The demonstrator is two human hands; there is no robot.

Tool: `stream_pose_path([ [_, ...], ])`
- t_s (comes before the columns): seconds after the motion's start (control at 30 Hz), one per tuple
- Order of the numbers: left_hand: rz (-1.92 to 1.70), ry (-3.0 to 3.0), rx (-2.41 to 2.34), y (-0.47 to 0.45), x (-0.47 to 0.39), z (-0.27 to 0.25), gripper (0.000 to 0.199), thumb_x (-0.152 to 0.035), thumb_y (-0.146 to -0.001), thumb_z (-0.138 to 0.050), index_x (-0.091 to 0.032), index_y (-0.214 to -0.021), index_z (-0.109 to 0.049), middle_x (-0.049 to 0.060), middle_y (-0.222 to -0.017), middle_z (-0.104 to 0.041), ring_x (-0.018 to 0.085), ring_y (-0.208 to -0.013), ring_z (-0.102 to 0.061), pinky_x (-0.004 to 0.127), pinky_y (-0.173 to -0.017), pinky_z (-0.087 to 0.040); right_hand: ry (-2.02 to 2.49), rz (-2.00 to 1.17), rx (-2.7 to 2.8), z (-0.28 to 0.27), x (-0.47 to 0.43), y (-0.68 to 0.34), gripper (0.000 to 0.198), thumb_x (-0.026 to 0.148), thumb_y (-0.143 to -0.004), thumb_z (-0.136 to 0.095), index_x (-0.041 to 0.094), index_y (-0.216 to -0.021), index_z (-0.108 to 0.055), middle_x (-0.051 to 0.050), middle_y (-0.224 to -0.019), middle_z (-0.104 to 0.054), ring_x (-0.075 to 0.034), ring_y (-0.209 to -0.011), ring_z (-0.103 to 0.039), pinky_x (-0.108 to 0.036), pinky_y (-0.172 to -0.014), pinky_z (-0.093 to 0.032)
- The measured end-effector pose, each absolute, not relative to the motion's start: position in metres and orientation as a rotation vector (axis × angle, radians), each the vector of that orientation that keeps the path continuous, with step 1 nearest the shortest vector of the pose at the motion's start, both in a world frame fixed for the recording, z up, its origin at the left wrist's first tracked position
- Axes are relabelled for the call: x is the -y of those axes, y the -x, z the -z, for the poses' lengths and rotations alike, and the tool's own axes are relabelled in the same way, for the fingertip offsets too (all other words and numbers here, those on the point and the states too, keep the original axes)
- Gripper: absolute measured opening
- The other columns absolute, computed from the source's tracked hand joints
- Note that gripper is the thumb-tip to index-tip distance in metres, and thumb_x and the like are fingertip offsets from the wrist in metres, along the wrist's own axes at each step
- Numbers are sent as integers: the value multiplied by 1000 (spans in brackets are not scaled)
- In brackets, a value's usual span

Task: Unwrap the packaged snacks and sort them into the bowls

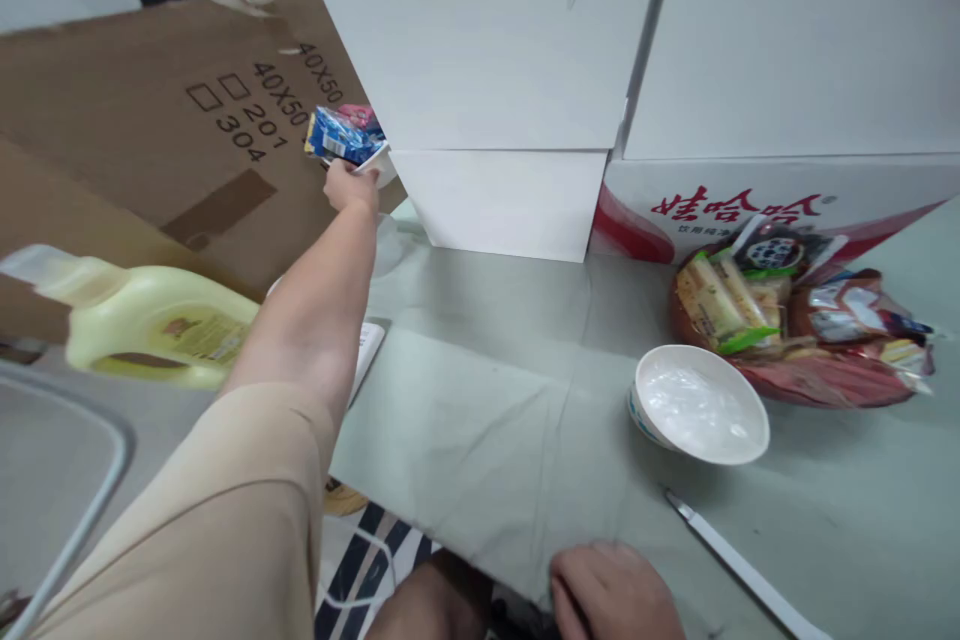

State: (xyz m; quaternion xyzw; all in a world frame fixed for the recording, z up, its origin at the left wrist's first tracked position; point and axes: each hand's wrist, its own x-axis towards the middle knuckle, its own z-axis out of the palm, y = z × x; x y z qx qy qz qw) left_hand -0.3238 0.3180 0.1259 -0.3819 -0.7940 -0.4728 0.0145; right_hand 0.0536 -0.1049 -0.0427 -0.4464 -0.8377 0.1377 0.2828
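My left hand [351, 188] reaches far out to the left and grips the rim of a white bowl [381, 163], partly hidden behind white boxes. Blue snack packets [337, 135] and a pink packet [355, 114] lie in the bowl. Near the table's front edge rests my right hand [616, 592], fingers curled in, with nothing visible in it. A long white-handled knife or tool [742, 560] lies to its right. Beyond that hand stands a white bowl [703, 404] with a clear plastic lining, beside a reddish basket [832, 385] full of wrapped snacks.
Tall white boxes [502, 40] and a carton with red lettering [780, 205] stand at the back of the cloth-covered table [480, 400]. A big brown carton [150, 130] is at left, with a yellow detergent bottle [161, 320] before it. A grey metal frame [112, 480] crosses the lower left.
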Motion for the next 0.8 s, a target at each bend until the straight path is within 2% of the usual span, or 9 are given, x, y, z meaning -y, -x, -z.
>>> stream_pose_path([
  [0.17,1349,1103,2453,324,-251,-158,27,-32,-86,-65,-20,-108,-57,7,-114,-66,22,-108,-63,35,-99,-50,1273,-480,2211,26,104,-52,26,16,-92,-43,22,-69,-55,0,-64,-61,-15,-60,-53,-32,-64,-24],
  [0.37,1281,998,2496,301,-155,-163,27,-39,-81,-67,-21,-99,-61,8,-109,-70,25,-109,-64,37,-101,-47,1379,-525,2332,10,103,-55,23,18,-94,-48,21,-76,-63,-2,-73,-70,-15,-67,-60,-33,-65,-23],
  [0.63,1273,1250,2485,197,-101,-105,19,-33,-85,-62,-21,-99,-60,8,-111,-70,23,-111,-63,33,-100,-45,1449,-579,2430,-6,102,-61,24,25,-98,-47,19,-87,-67,-6,-88,-75,-16,-76,-63,-31,-65,-25],
  [0.8,1237,1406,2623,133,-101,-54,13,-30,-83,-65,-23,-92,-60,6,-98,-70,25,-102,-65,35,-94,-47,1450,-629,2462,-12,95,-63,23,27,-98,-46,21,-90,-67,-6,-92,-76,-18,-79,-67,-32,-62,-26],
])
